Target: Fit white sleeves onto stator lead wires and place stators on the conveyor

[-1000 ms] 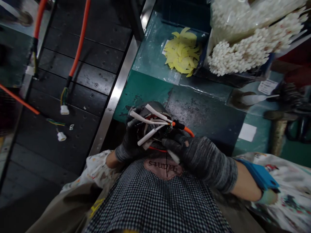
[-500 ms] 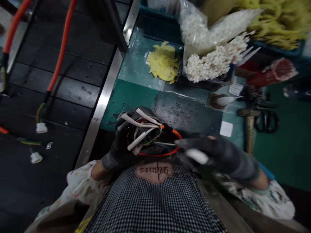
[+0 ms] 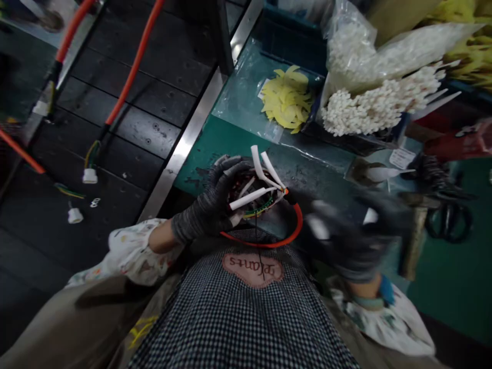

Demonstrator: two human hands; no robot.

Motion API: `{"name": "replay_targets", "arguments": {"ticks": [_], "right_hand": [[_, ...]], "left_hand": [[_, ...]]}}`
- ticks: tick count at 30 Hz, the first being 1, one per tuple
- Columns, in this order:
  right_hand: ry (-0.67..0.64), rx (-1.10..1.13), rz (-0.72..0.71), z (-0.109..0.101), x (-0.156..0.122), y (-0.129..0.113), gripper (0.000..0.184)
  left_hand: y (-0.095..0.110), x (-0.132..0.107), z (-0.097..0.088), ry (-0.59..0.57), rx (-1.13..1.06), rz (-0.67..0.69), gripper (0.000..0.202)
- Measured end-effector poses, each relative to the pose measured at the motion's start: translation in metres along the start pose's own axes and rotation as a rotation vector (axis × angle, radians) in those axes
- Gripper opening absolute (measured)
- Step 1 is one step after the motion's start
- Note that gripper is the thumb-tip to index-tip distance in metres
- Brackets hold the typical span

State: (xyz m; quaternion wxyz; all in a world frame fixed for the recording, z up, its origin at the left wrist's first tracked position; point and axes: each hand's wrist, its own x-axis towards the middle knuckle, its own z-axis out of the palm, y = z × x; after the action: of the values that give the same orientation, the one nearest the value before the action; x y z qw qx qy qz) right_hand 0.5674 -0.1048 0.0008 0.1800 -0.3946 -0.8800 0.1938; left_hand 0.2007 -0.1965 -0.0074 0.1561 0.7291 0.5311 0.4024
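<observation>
My left hand [image 3: 209, 205], in a grey knit glove, grips a round wound motor part [image 3: 251, 197] close to my chest. White sleeved wires [image 3: 261, 177] stick up from the part, and an orange cable [image 3: 284, 238] loops from it down toward my apron. My right hand [image 3: 346, 238], also gloved, is off to the right of the part and smeared by motion. A small white piece [image 3: 318, 227] shows at its fingers, but I cannot make out the grip.
A bag of white tubes [image 3: 378, 102] and a pile of yellow slips [image 3: 286, 95] lie at the back of the green bench [image 3: 215, 143]. Scissors [image 3: 448, 223] and a hammer [image 3: 413, 241] lie at the right. On the black conveyor [image 3: 126, 118] at the left lie orange cables [image 3: 132, 64] with white connectors [image 3: 89, 176].
My right hand has left the motor part and swung out to the right. My left hand has turned the part, so the white wires now point upward. The view has shifted.
</observation>
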Motion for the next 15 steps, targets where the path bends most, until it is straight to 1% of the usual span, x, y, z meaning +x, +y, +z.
{"name": "replay_targets", "arguments": {"ticks": [1, 2, 3, 5, 7, 9, 12, 15], "right_hand": [[0.005, -0.054, -0.110, 0.017, 0.013, -0.021, 0.057], [0.081, -0.072, -0.184, 0.032, 0.026, -0.040, 0.047], [0.080, -0.063, -0.191, 0.046, 0.037, -0.054, 0.043], [0.033, -0.035, -0.167, 0.065, 0.053, -0.068, 0.047], [0.009, 0.006, -0.158, 0.072, 0.060, -0.069, 0.059], [0.005, 0.040, -0.178, 0.072, 0.062, -0.062, 0.068], [-0.043, 0.066, -0.183, 0.068, 0.063, -0.054, 0.070], [-0.085, 0.082, -0.203, 0.066, 0.067, -0.051, 0.069]], "left_hand": [[0.001, 0.001, 0.000, -0.007, 0.005, 0.003, 0.085], [0.003, 0.001, 0.001, -0.011, 0.013, 0.010, 0.086], [0.004, 0.002, 0.002, -0.013, 0.025, 0.022, 0.088], [0.008, 0.002, 0.004, -0.022, 0.046, 0.050, 0.090], [0.011, 0.003, 0.004, -0.032, 0.052, 0.066, 0.089], [0.015, 0.004, 0.003, -0.046, 0.038, 0.057, 0.089], [0.019, 0.005, 0.000, -0.081, 0.035, 0.032, 0.093], [0.020, 0.005, -0.003, -0.110, 0.053, 0.037, 0.096]]}}
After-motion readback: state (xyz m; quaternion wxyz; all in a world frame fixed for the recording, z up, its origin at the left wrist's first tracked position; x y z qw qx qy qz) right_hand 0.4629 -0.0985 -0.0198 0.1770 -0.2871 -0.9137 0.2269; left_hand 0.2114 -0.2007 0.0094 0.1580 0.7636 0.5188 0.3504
